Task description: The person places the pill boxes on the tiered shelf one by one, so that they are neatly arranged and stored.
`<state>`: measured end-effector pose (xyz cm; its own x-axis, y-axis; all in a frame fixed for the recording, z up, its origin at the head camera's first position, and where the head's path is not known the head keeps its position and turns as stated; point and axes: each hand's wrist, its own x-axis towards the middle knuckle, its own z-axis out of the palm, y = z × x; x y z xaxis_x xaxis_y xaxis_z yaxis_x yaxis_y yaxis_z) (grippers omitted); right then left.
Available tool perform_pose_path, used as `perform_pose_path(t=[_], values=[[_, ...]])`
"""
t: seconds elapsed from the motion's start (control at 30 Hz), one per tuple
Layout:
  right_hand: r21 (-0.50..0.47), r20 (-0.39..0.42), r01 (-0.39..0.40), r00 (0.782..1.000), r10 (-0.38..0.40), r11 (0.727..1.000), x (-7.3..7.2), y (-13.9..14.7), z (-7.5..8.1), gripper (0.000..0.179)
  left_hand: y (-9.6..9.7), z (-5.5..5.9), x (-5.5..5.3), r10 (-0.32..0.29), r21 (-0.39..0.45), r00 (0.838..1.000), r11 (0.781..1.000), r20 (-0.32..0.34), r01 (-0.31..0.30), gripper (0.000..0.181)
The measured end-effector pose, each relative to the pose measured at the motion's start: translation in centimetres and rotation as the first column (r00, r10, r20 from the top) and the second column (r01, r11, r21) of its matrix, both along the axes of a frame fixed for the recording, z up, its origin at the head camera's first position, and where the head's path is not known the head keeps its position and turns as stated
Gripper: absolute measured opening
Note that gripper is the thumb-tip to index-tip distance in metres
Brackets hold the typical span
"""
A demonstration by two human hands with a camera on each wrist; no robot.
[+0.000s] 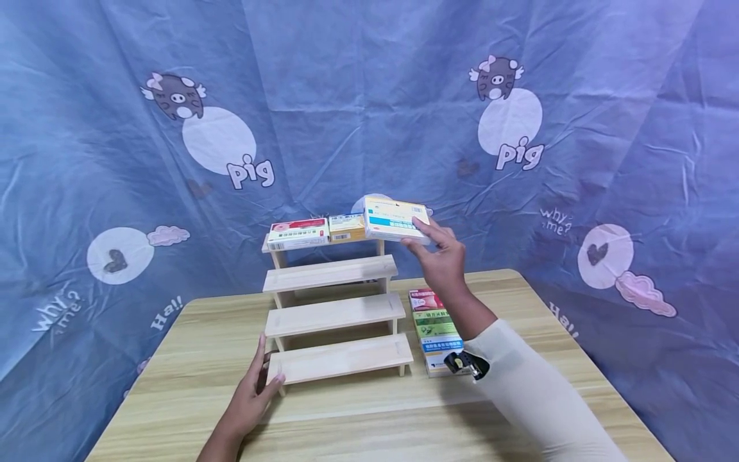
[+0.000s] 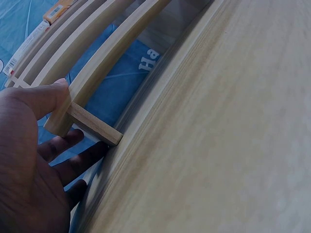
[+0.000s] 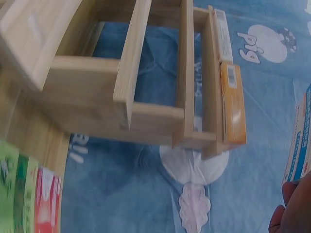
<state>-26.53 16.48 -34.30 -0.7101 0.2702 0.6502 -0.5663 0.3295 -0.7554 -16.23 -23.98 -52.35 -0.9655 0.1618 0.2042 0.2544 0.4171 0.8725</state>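
In the head view my right hand (image 1: 441,253) pinches a white, yellow and blue medicine box (image 1: 395,220) by its right end, up at the right of the top step. That box (image 3: 301,141) also shows at the right edge of the right wrist view, with part of my hand (image 3: 294,208). My left hand (image 1: 251,391) holds the left end of the lowest step of a wooden step rack (image 1: 340,360). In the left wrist view its thumb (image 2: 51,97) lies on the step and the fingers are below. A red-and-white box (image 1: 298,234) and an orange-and-white box (image 1: 347,228) sit on the top step.
Right of the rack, several medicine boxes lie in a column on the wooden table (image 1: 346,430), among them a red one (image 1: 423,299) and a green one (image 1: 435,324). My right forearm passes over them. A blue patterned cloth (image 1: 369,96) hangs behind the table.
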Motion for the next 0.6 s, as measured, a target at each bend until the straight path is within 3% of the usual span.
perform_pose_path(t=[0.27, 0.6], values=[[-0.057, 0.004, -0.04, 0.999, 0.04, 0.998, 0.1, -3.0, -0.2, 0.051, 0.0, -0.3, -0.1, -0.007, 0.022, 1.0, 1.0, 0.004, 0.007, 0.094], [-0.048, -0.091, -0.072, 0.994, 0.067, 0.996, 0.1, -6.9, -0.9, 0.051, -0.2, -0.1, 0.0, 0.004, 0.005, 1.0, 1.0, 0.018, -0.004, 0.093]])
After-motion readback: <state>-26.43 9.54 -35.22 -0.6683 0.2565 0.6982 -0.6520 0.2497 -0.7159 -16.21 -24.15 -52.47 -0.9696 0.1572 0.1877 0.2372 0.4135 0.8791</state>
